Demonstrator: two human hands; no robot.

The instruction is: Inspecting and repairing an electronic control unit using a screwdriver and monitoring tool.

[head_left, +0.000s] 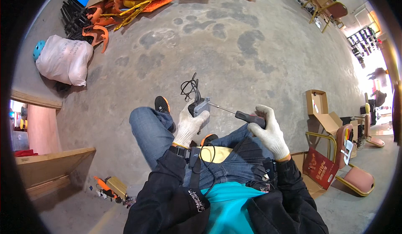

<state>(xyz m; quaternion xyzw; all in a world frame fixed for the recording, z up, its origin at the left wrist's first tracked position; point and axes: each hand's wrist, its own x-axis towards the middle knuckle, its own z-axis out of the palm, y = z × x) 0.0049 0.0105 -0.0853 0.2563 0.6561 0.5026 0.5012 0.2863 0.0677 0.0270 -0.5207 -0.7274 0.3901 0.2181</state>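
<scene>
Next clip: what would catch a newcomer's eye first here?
At centre, the gloved left hand grips a small grey device with black wires, while the gloved right hand drives a screwdriver into it. Far left on the concrete floor, a bulging white sack lies beside orange plastic parts.

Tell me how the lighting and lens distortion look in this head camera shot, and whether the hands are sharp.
Head view: strong fisheye bend, black corners around a round image; daylight blows out the doorway at right, while the concrete floor is evenly lit with soft shadows. The left hand on the small grey device and the right hand gripping the screwdriver are reasonably sharp.
</scene>
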